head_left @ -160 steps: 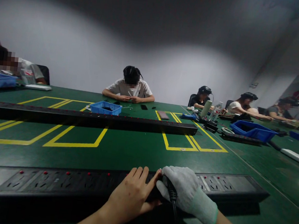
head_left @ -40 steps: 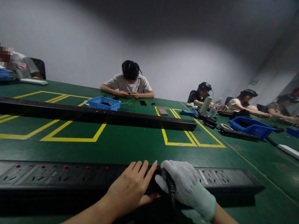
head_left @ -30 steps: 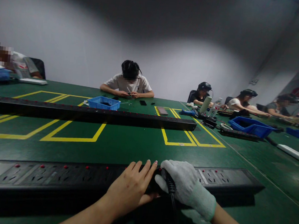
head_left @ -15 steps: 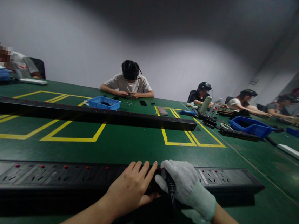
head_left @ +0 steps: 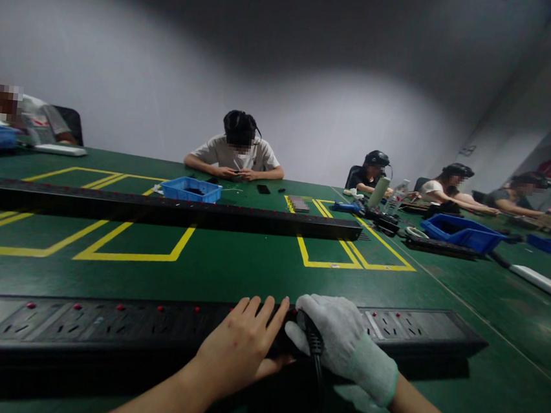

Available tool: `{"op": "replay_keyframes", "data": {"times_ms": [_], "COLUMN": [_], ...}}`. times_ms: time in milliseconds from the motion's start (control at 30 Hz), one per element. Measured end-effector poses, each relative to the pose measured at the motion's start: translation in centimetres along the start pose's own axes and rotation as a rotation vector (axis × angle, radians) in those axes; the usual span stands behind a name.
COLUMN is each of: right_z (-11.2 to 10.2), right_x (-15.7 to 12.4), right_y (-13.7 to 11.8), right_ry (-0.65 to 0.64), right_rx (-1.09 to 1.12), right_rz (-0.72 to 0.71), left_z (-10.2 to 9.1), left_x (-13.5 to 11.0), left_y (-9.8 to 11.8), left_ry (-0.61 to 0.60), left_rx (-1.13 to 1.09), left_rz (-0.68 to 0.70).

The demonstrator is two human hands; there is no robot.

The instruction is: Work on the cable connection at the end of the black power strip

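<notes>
A long black power strip (head_left: 137, 331) with rows of sockets and small red lights lies across the near part of the table. My bare left hand (head_left: 238, 342) grips it around the middle, fingers over the top and thumb along the near side. Close beside it, my right hand (head_left: 336, 336), in a light grey glove, is closed on a black plug (head_left: 312, 335) at the strip's sockets. The plug's cord (head_left: 320, 392) hangs down toward me. My gloved fingers hide the plug's front, so I cannot tell how deep it sits.
A second long black power strip (head_left: 235, 219) lies farther back on the green table (head_left: 229, 280), across yellow tape outlines. Behind it stands a light blue bin (head_left: 192, 190). Dark blue bins (head_left: 462, 234) and tools are at the right. Several people sit around the table.
</notes>
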State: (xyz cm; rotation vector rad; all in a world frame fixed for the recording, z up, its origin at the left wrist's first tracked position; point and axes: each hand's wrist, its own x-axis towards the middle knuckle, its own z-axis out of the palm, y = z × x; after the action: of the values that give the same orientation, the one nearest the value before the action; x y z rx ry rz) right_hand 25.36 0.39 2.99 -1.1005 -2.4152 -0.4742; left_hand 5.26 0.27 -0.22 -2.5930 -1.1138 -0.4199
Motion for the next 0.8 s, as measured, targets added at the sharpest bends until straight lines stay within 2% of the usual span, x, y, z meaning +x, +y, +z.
{"op": "replay_keyframes", "data": {"times_ms": [200, 800], "right_z": [0.01, -0.17], "right_x": [-0.03, 0.02], "right_y": [-0.05, -0.20], "right_ry": [-0.034, -0.004], "right_rx": [0.001, -0.012], "right_rz": [0.012, 0.003], "left_z": [0.06, -0.17], "left_x": [0.03, -0.02], "left_y": [-0.03, 0.06], "left_ry": [0.001, -0.004], "left_rx": [-0.005, -0.006], "left_rz": [0.001, 0.004]}}
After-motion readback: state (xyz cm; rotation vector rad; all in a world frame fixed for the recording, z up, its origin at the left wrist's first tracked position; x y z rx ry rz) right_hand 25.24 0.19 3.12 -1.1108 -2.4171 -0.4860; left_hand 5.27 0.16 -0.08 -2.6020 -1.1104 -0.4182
